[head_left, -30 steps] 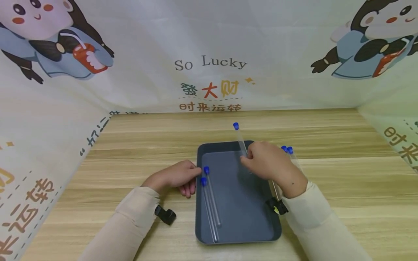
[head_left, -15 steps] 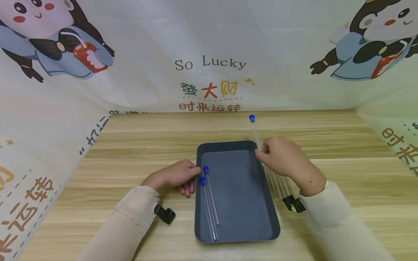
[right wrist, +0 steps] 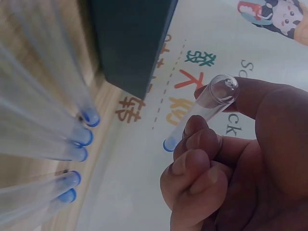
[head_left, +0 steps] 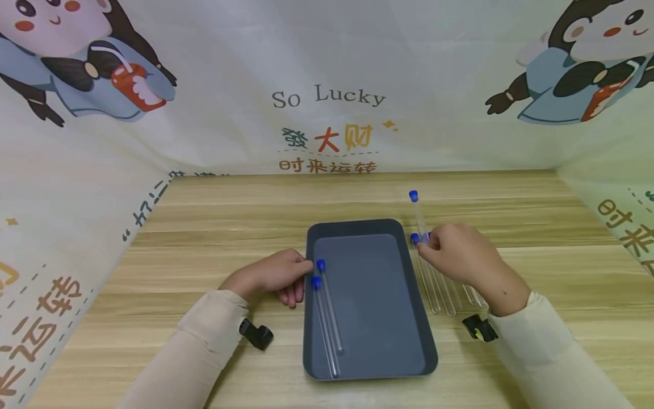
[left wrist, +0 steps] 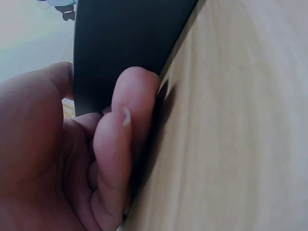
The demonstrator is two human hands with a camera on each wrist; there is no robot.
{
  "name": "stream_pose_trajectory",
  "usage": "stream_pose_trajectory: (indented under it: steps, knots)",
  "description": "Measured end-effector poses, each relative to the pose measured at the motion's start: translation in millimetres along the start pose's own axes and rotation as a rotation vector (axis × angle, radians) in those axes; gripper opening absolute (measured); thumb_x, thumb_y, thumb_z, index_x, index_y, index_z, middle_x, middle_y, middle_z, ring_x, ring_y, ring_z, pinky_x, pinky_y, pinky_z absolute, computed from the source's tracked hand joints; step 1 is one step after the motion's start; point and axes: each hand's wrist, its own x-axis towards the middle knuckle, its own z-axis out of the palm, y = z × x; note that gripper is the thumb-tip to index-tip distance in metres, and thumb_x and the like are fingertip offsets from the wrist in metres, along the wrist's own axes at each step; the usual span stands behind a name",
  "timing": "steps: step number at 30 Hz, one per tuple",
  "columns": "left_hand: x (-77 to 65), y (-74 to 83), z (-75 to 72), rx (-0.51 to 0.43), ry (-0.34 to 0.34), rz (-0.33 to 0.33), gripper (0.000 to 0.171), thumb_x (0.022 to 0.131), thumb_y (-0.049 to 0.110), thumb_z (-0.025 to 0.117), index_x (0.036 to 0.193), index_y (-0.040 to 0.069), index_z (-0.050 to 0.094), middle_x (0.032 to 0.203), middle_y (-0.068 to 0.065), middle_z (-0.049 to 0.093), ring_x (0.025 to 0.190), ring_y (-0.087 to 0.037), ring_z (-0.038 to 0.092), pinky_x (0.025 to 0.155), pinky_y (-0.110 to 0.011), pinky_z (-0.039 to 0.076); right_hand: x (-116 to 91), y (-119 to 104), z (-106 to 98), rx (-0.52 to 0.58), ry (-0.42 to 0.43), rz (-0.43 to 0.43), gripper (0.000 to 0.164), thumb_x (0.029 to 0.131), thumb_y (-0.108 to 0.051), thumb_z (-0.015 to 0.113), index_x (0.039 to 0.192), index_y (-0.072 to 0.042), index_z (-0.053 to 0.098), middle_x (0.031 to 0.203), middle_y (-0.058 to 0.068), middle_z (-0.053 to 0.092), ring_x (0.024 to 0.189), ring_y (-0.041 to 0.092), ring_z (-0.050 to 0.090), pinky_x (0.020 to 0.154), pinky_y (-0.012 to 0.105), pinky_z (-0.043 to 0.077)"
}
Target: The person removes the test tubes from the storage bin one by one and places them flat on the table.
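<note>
In the head view, my right hand [head_left: 462, 255] pinches a clear test tube [head_left: 418, 215] with a blue cap, just right of the tray. The right wrist view has this tube [right wrist: 207, 107] between thumb and fingers, rounded end toward the camera. Below that hand several more blue-capped test tubes [head_left: 425, 275] lie side by side on the table, partly hidden by it. My left hand [head_left: 276, 275] holds the left edge of a dark grey tray [head_left: 378, 307], thumb over the rim and fingers curled at its outer wall [left wrist: 120, 43]. Two capped tubes [head_left: 325, 329] lie along the tray's left side.
A wood-grain table [head_left: 245, 216] carries everything. White printed cloth [head_left: 327, 51] with cartoon figures and lettering stands up behind and at both sides. Small black devices sit at the left wrist [head_left: 256, 335] and right wrist [head_left: 479, 328].
My right hand has moved right with the test tube, from over the tray to above the tubes beside it. The left hand and tray have stayed nearly in place.
</note>
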Motion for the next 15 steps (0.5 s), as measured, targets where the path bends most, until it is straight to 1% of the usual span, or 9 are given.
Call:
stream_pose_trajectory:
  steps: [5,8,12,15]
  knots:
    - [0.0,0.0,-0.1,0.002,-0.003,-0.007,0.052,0.099,0.026,0.039,0.064,0.000,0.066,0.053,-0.003,0.064,0.041,-0.011,0.060,0.041,-0.025,0.051,-2.7,5.9,3.8,-0.003,-0.007,0.001,0.044,0.097,-0.031,0.051,0.057,-0.019,0.036,0.052,-0.008,0.028,0.048,0.010,0.028,0.048,0.026,0.026]
    - [0.1,-0.2,-0.1,0.003,-0.006,-0.010,0.052,0.100,0.026,0.039,0.064,0.000,0.066,0.053,-0.003,0.063,0.041,-0.010,0.060,0.041,-0.025,0.051,-4.3,9.5,5.8,-0.002,-0.016,0.010,0.045,0.097,-0.029,0.051,0.056,-0.019,0.034,0.052,-0.007,0.027,0.048,0.010,0.026,0.049,0.027,0.026]
    - [0.2,0.1,0.5,0.010,-0.001,-0.009,0.052,0.099,0.026,0.039,0.063,0.000,0.066,0.053,-0.003,0.063,0.041,-0.011,0.060,0.041,-0.026,0.052,-5.4,15.8,8.4,-0.007,-0.016,0.019,0.044,0.096,-0.026,0.051,0.056,-0.019,0.035,0.051,-0.007,0.028,0.047,0.010,0.027,0.049,0.026,0.028]
    - [0.6,0.7,1.6,0.012,0.008,-0.011,0.052,0.099,0.025,0.039,0.063,0.000,0.066,0.052,-0.003,0.063,0.041,-0.011,0.060,0.041,-0.026,0.052,-5.8,22.6,9.9,-0.004,-0.029,0.021,0.045,0.097,-0.028,0.052,0.056,-0.019,0.035,0.051,-0.007,0.029,0.046,0.010,0.028,0.047,0.026,0.028]
